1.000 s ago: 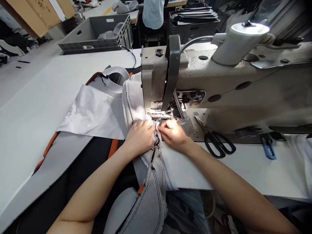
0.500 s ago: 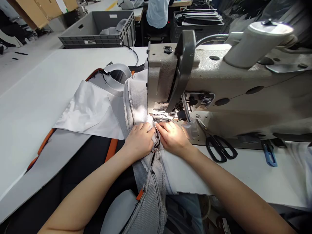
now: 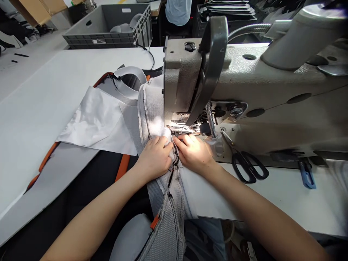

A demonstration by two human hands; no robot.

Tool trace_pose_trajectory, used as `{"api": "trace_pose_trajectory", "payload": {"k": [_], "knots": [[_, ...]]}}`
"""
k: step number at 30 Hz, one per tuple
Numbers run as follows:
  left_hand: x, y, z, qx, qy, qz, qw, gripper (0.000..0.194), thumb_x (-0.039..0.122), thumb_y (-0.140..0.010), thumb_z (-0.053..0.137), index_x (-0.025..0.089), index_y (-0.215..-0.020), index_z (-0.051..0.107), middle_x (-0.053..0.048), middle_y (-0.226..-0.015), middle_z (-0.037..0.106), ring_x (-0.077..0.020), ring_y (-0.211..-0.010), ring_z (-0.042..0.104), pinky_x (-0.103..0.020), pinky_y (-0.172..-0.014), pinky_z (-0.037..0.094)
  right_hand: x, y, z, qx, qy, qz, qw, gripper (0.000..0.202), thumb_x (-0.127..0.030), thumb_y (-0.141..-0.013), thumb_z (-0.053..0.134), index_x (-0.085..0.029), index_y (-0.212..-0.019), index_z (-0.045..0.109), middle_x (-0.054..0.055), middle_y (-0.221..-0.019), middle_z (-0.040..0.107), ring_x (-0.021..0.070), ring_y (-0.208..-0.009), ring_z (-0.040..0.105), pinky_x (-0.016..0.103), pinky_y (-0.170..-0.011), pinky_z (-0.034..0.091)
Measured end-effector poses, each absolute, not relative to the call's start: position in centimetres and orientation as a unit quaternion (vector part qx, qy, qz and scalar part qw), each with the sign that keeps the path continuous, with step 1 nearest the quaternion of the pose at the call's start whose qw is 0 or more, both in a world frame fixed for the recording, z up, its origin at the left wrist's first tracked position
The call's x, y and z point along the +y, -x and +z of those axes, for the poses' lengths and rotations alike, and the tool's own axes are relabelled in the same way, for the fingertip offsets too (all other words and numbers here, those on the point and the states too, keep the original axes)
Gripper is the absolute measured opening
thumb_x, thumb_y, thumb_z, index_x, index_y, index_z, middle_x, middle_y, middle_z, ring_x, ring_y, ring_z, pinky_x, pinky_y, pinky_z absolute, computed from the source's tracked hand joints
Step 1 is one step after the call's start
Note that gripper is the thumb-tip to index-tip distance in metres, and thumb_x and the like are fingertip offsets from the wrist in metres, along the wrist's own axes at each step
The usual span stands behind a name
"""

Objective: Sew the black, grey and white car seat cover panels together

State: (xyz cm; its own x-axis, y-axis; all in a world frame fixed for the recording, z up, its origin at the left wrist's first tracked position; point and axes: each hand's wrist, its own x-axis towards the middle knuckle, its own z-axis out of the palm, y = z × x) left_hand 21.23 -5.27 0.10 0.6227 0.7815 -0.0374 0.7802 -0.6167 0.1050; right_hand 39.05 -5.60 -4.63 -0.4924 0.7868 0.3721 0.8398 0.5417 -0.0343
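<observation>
A grey sewing machine (image 3: 187, 65) stands before me, its lamp lighting the presser foot (image 3: 181, 131). Grey mesh fabric (image 3: 154, 108) with raw, dark-edged seams runs under the foot and down toward my lap. My left hand (image 3: 156, 157) lies on this fabric just left of the seam, fingers bent and pressing it close to the foot. On the right side of the seam, my right hand (image 3: 194, 152) pinches the fabric edge between thumb and fingers. Left of my hands spread a shiny white fabric piece (image 3: 95, 123) and black fabric (image 3: 89, 177) with orange trim. The needle tip is hidden.
Black-handled scissors (image 3: 244, 163) lie right of my right hand, beside the machine bed. A blue cutter (image 3: 307, 175) rests farther right on the white table (image 3: 272, 199). Behind the table stands a grey crate (image 3: 100, 40) holding grey pieces. A person in a light blue top (image 3: 178, 12) sits beyond.
The view has shifted slightly, so the machine and scissors appear a little farther right. Both hands keep nearly the same place on the fabric, which shows hardly any movement.
</observation>
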Motion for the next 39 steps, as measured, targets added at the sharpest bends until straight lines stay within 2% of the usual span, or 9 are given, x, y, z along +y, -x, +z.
{"api": "trace_pose_trajectory", "payload": {"k": [4,8,13,16,19,24,30,37,39], "knots": [[-5.4,-21.6,-0.2,0.442,-0.896,0.012,0.052,0.04,0.016,-0.081,0.043,0.011,-0.118,0.059,-0.013,-0.106,0.054,-0.0275,-0.097,0.048,-0.041,-0.085,0.044,-5.3,-38.7,-4.1,-0.869,0.461,-0.087,0.158,0.029,-0.013,-0.085,0.047,-0.011,-0.11,0.061,0.013,-0.09,0.061,0.0268,-0.085,0.052,0.04,-0.078,0.042],[-5.2,-22.4,-0.7,0.467,-0.883,0.027,0.031,0.037,0.018,-0.082,0.043,0.009,-0.114,0.06,-0.015,-0.107,0.053,-0.0291,-0.098,0.049,-0.041,-0.084,0.044,-4.5,-38.8,-4.4,-0.874,0.454,-0.075,0.154,0.03,-0.015,-0.089,0.043,-0.013,-0.114,0.06,0.011,-0.092,0.063,0.0244,-0.083,0.054,0.038,-0.078,0.042],[-4.3,-22.5,-1.0,0.461,-0.886,0.045,0.021,0.036,0.017,-0.082,0.043,0.012,-0.112,0.063,-0.016,-0.114,0.051,-0.0287,-0.097,0.048,-0.042,-0.084,0.043,-4.0,-39.8,-5.6,-0.867,0.439,-0.055,0.229,0.034,-0.016,-0.092,0.041,-0.014,-0.121,0.058,0.01,-0.104,0.067,0.0234,-0.09,0.058,0.037,-0.081,0.045],[-4.3,-21.8,-0.9,0.453,-0.888,0.079,0.032,0.038,0.016,-0.083,0.043,0.018,-0.114,0.064,-0.014,-0.12,0.047,-0.0276,-0.101,0.047,-0.042,-0.086,0.042,-4.2,-40.7,-6.1,-0.831,0.471,-0.009,0.296,0.03,-0.018,-0.091,0.043,-0.014,-0.113,0.064,0.009,-0.095,0.069,0.0226,-0.088,0.061,0.038,-0.084,0.047],[-4.4,-21.0,-0.4,0.432,-0.898,0.073,0.048,0.039,0.015,-0.083,0.043,0.022,-0.114,0.066,-0.01,-0.102,0.052,-0.0236,-0.091,0.048,-0.037,-0.08,0.042,-4.8,-41.2,-6.3,-0.813,0.485,0.031,0.32,0.025,-0.024,-0.092,0.046,-0.017,-0.099,0.069,0.007,-0.084,0.069,0.0207,-0.08,0.063,0.036,-0.08,0.05],[-3.4,-20.3,0.4,0.368,-0.928,0.001,0.058,0.039,0.015,-0.082,0.042,0.024,-0.112,0.065,-0.004,-0.073,0.053,-0.021,-0.074,0.05,-0.033,-0.066,0.038,-5.7,-40.6,-6.4,-0.824,0.478,0.05,0.301,0.032,-0.023,-0.093,0.043,-0.016,-0.116,0.064,0.009,-0.091,0.069,0.0213,-0.084,0.062,0.036,-0.078,0.05],[-2.0,-20.8,0.2,0.357,-0.934,-0.005,0.021,0.027,0.017,-0.081,0.044,0.02,-0.091,0.069,-0.005,-0.068,0.057,-0.022,-0.072,0.054,-0.034,-0.064,0.037,-5.4,-39.9,-5.7,-0.835,0.459,0.092,0.289,0.036,-0.022,-0.092,0.04,-0.016,-0.12,0.061,0.007,-0.087,0.069,0.0194,-0.081,0.062,0.033,-0.074,0.05],[1.1,-20.1,-1.8,0.276,-0.949,0.14,0.056,0.03,0.018,-0.079,0.039,0.021,-0.072,0.069,-0.003,-0.065,0.062,-0.0168,-0.065,0.056,-0.031,-0.066,0.041,-5.2,-39.4,-4.9,-0.821,0.491,0.098,0.274,0.041,-0.025,-0.088,0.047,-0.016,-0.127,0.055,0.007,-0.09,0.068,0.0202,-0.084,0.061,0.033,-0.079,0.047],[1.9,-19.7,-2.1,0.25,-0.949,0.171,0.087,0.032,0.017,-0.079,0.037,0.02,-0.069,0.067,-0.002,-0.064,0.063,-0.0155,-0.063,0.056,-0.03,-0.065,0.042,-5.8,-40.0,-4.5,-0.818,0.48,0.091,0.303,0.031,-0.026,-0.088,0.048,-0.016,-0.116,0.059,0.004,-0.079,0.064,0.0198,-0.078,0.058,0.034,-0.077,0.046]]}}
